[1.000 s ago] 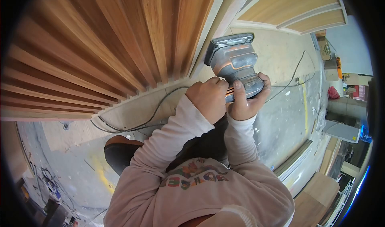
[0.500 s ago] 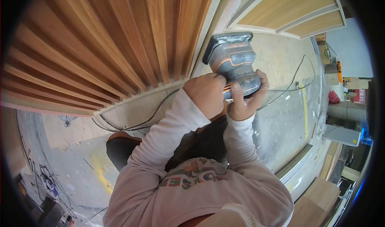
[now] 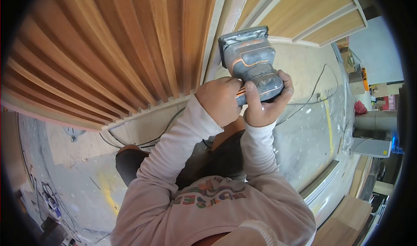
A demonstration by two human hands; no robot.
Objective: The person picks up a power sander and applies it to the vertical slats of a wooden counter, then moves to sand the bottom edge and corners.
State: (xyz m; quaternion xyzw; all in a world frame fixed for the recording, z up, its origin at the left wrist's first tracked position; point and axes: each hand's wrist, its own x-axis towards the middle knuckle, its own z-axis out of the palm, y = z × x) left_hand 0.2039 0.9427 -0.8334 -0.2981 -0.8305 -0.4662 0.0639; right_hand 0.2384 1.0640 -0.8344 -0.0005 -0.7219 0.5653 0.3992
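Observation:
A dusty dark grey power sander [image 3: 253, 60] with orange trim is held in both hands, its flat square pad tilted up near the edge of a wooden slatted panel [image 3: 126, 41]. My left hand [image 3: 218, 100] is closed round the sander's rear part on the left side. On the right side my right hand [image 3: 268, 102] grips the sander's rounded end, with the thumb across it and the fingers behind, partly hidden. The pad does not appear to touch the panel.
A second panel with pale frames [image 3: 308, 11] stands at the upper right. Black cables [image 3: 167, 131] run across the floor below the slatted panel. Wooden boards [image 3: 343, 220] lie at the lower right. Tangled cords [image 3: 53, 200] and tools lie at the lower left.
The sander has shifted slightly up and left in view, with both hands still on it. The slatted panel also appears shifted left and up.

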